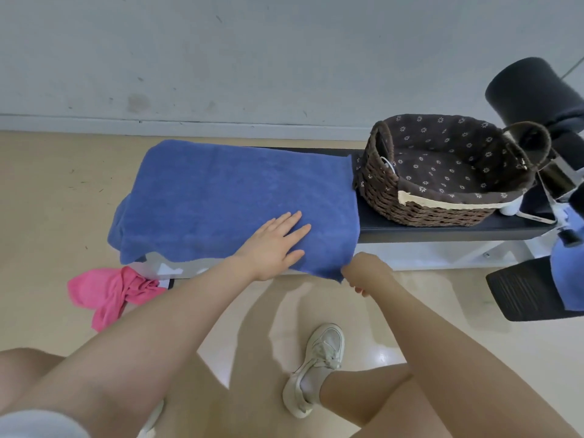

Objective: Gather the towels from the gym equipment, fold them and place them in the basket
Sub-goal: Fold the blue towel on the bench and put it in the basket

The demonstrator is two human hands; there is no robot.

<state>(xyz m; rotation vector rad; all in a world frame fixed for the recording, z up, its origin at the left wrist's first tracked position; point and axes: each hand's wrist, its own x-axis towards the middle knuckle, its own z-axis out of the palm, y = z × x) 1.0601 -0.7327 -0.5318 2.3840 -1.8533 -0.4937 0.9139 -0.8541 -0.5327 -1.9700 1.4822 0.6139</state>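
A blue towel (221, 191) lies spread over the left part of a black gym bench (442, 230), its edges hanging over the front and left side. My left hand (275, 245) presses flat on the towel near its front edge, fingers straight. My right hand (363, 273) pinches the towel's front right corner, which hangs below the bench. A brown woven basket (388, 184) with a dark flowered lining stands on the bench just right of the towel, with nothing visible inside. A crumpled pink towel (110, 292) lies on the floor at the left, under the bench end.
A black foam roller pad (531, 86) and white frame parts of the gym machine stand at the far right, with a black footplate (531, 292) lower down. Another blue cloth (568, 273) shows at the right edge. The grey wall runs behind the bench. My legs and white shoe (316, 368) are below.
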